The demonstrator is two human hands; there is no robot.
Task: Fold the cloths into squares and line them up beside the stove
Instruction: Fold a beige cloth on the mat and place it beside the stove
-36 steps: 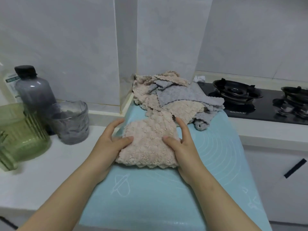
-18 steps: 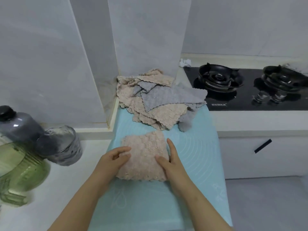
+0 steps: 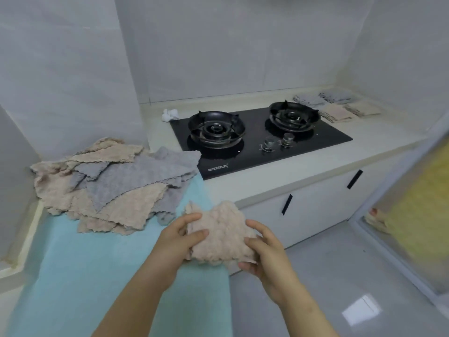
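Observation:
A folded beige cloth (image 3: 222, 233) is lifted off the light-blue mat (image 3: 102, 268), near its right edge. My left hand (image 3: 178, 242) grips its left side and my right hand (image 3: 263, 249) grips its right side. An unfolded pile of beige and grey cloths (image 3: 114, 186) lies at the back of the mat, left of the black two-burner stove (image 3: 255, 135). To the right of the stove, folded grey cloths (image 3: 323, 98) and folded beige cloths (image 3: 349, 111) lie in rows on the counter.
A crumpled white wad (image 3: 170, 115) sits at the stove's back left corner. White cabinet doors with black handles (image 3: 286, 204) run below the counter. Grey floor lies to the right, with a glass door (image 3: 413, 215) at the far right.
Both hands have lifted the folded beige cloth off the mat and carried it right. The view has swung right; the jars at left are out of sight.

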